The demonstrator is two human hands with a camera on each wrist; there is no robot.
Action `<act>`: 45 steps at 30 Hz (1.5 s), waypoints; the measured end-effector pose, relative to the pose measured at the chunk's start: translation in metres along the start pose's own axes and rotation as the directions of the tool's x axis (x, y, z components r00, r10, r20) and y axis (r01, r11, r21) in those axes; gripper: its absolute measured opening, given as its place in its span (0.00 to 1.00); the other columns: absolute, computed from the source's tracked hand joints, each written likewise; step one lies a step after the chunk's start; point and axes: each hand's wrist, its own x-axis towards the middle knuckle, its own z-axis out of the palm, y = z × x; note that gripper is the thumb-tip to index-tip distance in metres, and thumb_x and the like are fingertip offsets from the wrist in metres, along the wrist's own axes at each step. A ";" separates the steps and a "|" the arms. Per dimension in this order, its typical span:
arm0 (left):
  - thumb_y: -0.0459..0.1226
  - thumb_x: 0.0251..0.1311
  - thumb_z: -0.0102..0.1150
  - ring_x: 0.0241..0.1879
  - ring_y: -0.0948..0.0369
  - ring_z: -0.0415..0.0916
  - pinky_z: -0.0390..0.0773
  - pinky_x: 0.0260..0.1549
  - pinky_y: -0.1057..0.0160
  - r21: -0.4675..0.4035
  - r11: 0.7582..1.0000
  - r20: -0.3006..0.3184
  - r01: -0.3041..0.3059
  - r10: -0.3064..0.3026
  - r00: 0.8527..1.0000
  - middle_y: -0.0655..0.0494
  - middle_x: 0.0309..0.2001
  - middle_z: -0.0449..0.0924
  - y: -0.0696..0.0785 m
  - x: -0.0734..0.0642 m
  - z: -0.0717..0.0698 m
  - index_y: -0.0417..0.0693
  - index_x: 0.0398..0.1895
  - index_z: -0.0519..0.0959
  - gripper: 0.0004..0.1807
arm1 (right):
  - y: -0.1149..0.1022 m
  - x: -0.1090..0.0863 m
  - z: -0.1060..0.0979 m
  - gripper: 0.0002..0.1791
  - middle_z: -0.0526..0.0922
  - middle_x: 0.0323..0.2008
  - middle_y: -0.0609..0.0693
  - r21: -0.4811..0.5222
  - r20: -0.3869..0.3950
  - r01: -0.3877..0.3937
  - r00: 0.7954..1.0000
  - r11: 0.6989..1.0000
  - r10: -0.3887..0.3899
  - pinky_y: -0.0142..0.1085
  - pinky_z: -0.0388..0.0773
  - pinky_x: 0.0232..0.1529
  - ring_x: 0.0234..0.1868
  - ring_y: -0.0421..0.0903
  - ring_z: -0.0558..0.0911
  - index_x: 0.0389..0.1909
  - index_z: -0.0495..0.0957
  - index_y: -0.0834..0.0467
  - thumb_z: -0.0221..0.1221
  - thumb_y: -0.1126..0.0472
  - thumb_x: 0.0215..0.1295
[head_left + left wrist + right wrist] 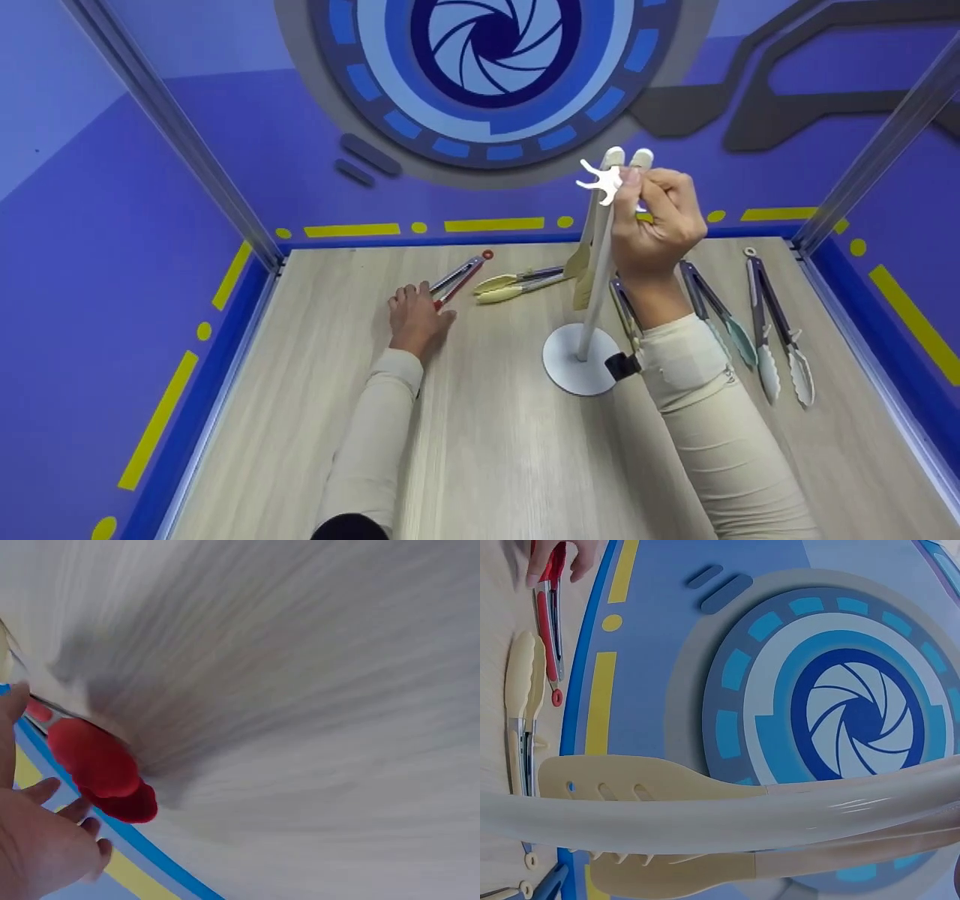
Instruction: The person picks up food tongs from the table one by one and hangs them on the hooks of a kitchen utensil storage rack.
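My left hand point(416, 319) is over the head end of the red tongs point(461, 281), which lie on the table. In the left wrist view, its fingers are spread beside the red tong heads point(94, 761). My right hand point(660, 217) is raised at the top of a white utensil stand point(598, 277), thumb and finger pinching beside its hooks point(600, 180). The exact grip is partly hidden. A beige slotted turner point(667, 772) and a second beige utensil point(682, 874) with prongs hang from the stand, heads down.
Cream-tipped tongs point(502, 292) lie left of the stand's round base point(562, 360). Further tongs lie to its right, among them teal-tipped tongs point(720, 307) and pale-tipped tongs point(772, 330). Blue printed walls point(465, 202) enclose the table at the back and sides.
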 end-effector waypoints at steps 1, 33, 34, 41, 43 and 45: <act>0.56 0.69 0.66 0.75 0.42 0.65 0.61 0.77 0.44 0.012 1.000 0.019 0.011 -0.012 1.000 0.37 0.71 0.72 -0.001 0.002 0.000 0.40 0.78 0.66 0.44 | 0.000 0.000 0.001 0.07 0.83 0.26 0.66 0.001 -0.001 -0.001 1.000 1.000 0.001 0.23 0.81 0.42 0.28 0.53 0.82 0.26 0.90 0.68 0.65 0.73 0.58; 0.55 0.76 0.59 0.67 0.43 0.66 0.65 0.69 0.43 -0.196 0.975 -0.064 0.104 -0.118 0.991 0.42 0.65 0.70 -0.008 -0.001 0.024 0.46 0.74 0.67 0.33 | 0.002 0.002 -0.002 0.06 0.83 0.26 0.66 0.011 -0.018 -0.014 1.000 1.000 0.014 0.24 0.81 0.43 0.30 0.53 0.83 0.26 0.89 0.69 0.64 0.72 0.57; 0.55 0.76 0.59 0.67 0.43 0.67 0.65 0.69 0.43 -0.196 0.975 -0.063 0.107 -0.121 0.991 0.42 0.65 0.70 -0.008 -0.001 0.024 0.46 0.74 0.67 0.33 | 0.003 0.002 -0.002 0.06 0.83 0.26 0.66 0.011 -0.018 -0.015 1.000 1.000 0.015 0.24 0.81 0.43 0.30 0.53 0.83 0.26 0.89 0.69 0.64 0.72 0.57; 0.54 0.75 0.60 0.67 0.43 0.67 0.64 0.70 0.43 -0.203 0.972 -0.056 0.115 -0.129 0.990 0.41 0.65 0.71 -0.012 0.002 0.025 0.47 0.73 0.68 0.32 | 0.006 -0.002 0.000 0.06 0.83 0.26 0.66 0.019 -0.019 -0.021 1.000 1.000 0.021 0.24 0.81 0.43 0.29 0.52 0.83 0.26 0.89 0.69 0.65 0.72 0.57; 0.54 0.75 0.61 0.67 0.43 0.67 0.64 0.70 0.43 -0.207 0.972 -0.044 0.114 -0.126 0.991 0.42 0.64 0.71 -0.013 0.003 0.026 0.47 0.73 0.68 0.32 | 0.006 -0.002 0.000 0.06 0.83 0.26 0.66 0.021 -0.022 -0.024 0.999 0.999 0.024 0.24 0.81 0.42 0.29 0.52 0.83 0.26 0.89 0.69 0.65 0.71 0.57; 0.54 0.75 0.61 0.67 0.44 0.67 0.64 0.70 0.43 -0.218 0.969 -0.039 0.114 -0.125 0.991 0.42 0.64 0.71 -0.014 0.004 0.026 0.48 0.73 0.68 0.32 | 0.006 -0.002 -0.001 0.06 0.83 0.26 0.65 0.023 -0.023 -0.027 0.999 0.999 0.028 0.24 0.81 0.43 0.30 0.52 0.83 0.26 0.89 0.69 0.65 0.71 0.57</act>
